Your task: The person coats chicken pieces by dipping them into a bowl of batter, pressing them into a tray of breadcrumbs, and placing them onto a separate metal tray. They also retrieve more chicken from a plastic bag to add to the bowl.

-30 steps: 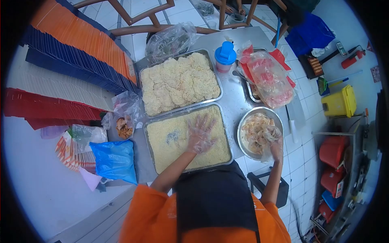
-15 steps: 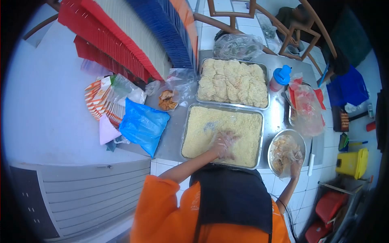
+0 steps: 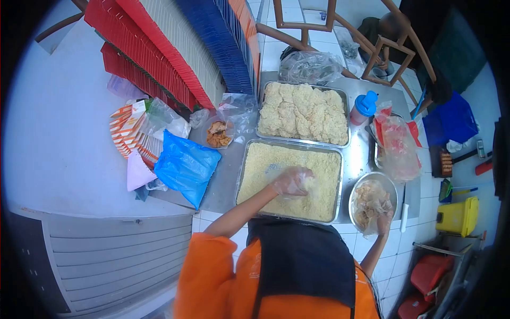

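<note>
My left hand [image 3: 291, 182], in a clear plastic glove, is over the tray of pale yellow crumbs [image 3: 252, 175], its fingers curled around some of the crumbs. A grey patch of metal shows through the crumbs near it. At the right, my right hand [image 3: 383, 219], also in clear plastic, is at the lower right of a metal bowl [image 3: 396, 194] with pale pieces in it. Its fingers are hard to make out among the pieces. Behind the crumb tray stands a second tray with crumb-coated pieces [image 3: 303, 114].
A blue-lidded bottle [image 3: 364, 108], red and clear plastic packaging [image 3: 396, 143] and a white-handled knife [image 3: 404, 217] are at the right. Fried pieces [image 3: 218, 134] and a blue bag [image 3: 187, 164] lie left, below stacked folded cartons [image 3: 154, 48]. Another person [image 3: 372, 32] sits beyond.
My left hand has lifted slightly and its spread fingers have curled in. My right hand has moved a little lower at the bowl's edge. The view has shifted slightly.
</note>
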Demonstrator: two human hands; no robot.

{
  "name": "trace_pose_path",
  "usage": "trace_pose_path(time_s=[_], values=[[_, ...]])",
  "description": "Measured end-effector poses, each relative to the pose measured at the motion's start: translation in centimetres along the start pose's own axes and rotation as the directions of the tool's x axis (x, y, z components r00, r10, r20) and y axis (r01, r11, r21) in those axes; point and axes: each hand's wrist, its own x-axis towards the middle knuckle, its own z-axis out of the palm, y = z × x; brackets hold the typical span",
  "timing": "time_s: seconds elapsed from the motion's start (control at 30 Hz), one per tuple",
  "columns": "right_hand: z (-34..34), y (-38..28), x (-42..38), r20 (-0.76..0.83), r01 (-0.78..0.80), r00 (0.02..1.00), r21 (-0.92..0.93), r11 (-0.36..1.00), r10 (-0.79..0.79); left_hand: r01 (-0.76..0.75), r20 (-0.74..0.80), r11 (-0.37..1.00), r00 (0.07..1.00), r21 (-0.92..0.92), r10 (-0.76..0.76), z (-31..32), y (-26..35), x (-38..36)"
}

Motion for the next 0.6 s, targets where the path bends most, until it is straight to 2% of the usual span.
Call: trace_pose_path(time_s=[0.03,0.07,0.13,0.2,0.23,0.3,0.33,0.4,0.47,0.53,0.57,0.6], values=[[-0.3,0.7,0.2,-0.010,-0.021,1.000,-0.054,0.998,0.020,-0.077,-0.075,0.987,0.995,-0.138,0.067,-1.6,0.8,0.2],[-0.6,1.4,0.3,-0.022,-0.045,0.999,-0.108,0.993,0.043,-0.083,-0.074,0.986,0.995,-0.144,0.072,-2.7,1.0,-0.1],[-0.8,1.8,0.4,-0.048,-0.045,0.998,-0.164,0.985,0.037,-0.141,-0.193,0.990,0.971,0.024,0.143,-4.4,1.1,-1.4],[-1.1,2.2,0.4,-0.010,0.022,1.000,-0.273,0.962,-0.026,0.021,-0.108,0.994,0.994,-0.110,-0.033,-6.1,0.9,-3.7],[-1.3,2.6,0.6,0.008,-0.018,1.000,-0.253,0.967,0.021,0.016,-0.099,0.993,0.995,-0.117,-0.028,-6.4,0.6,-4.7],[-1.2,2.8,0.7,-0.011,-0.046,0.999,-0.270,0.962,0.045,0.192,-0.141,0.978,0.969,-0.081,-0.202,-6.4,0.3,-6.0],[-1.1,2.7,0.7,-0.019,-0.069,0.998,-0.288,0.955,0.066,0.189,-0.136,0.978,0.970,-0.085,-0.200,-5.7,0.3,-5.7],[-0.4,2.3,0.5,-0.045,-0.047,0.998,-0.268,0.962,0.036,0.020,-0.116,0.982,0.993,0.188,0.002,-3.2,0.8,-4.4],[-0.4,2.6,0.6,-0.063,-0.018,0.998,-0.246,0.969,0.002,-0.033,-0.157,0.999,0.987,-0.004,0.032,0.7,1.9,-2.0],[-0.8,3.9,1.1,-0.056,-0.001,0.998,-0.260,0.965,-0.014,-0.073,-0.060,0.975,0.994,0.212,0.088,4.9,1.9,-0.5],[-0.7,3.7,1.2,-0.055,0.000,0.998,-0.261,0.965,-0.015,-0.073,-0.061,0.974,0.994,0.213,0.088,6.0,2.1,0.3],[-0.7,3.2,1.0,-0.041,0.005,0.999,-0.248,0.969,-0.015,0.001,0.035,0.959,0.999,0.284,-0.011,7.2,2.2,0.9]])
